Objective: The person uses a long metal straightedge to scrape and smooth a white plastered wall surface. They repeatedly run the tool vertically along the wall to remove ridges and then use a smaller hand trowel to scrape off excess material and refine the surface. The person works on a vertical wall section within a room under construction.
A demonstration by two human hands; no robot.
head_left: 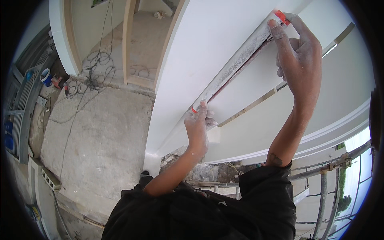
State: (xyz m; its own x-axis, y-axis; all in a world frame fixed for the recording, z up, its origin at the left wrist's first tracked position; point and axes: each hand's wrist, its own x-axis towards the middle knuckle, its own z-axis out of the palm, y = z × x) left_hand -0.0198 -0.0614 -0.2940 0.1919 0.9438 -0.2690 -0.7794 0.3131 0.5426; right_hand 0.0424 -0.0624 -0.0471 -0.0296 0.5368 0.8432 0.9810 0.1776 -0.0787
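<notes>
Soft daylight — faint shadows, bright sky (352, 173) lower right, edges bent

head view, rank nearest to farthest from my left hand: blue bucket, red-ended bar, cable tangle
1. Red-ended bar: lower end in left hand
2. Cable tangle: to the hand's left
3. Blue bucket: farther left, past the tangle

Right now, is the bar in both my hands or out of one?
In both: your left hand holds the bar at one red end, your right hand at the other.
</notes>
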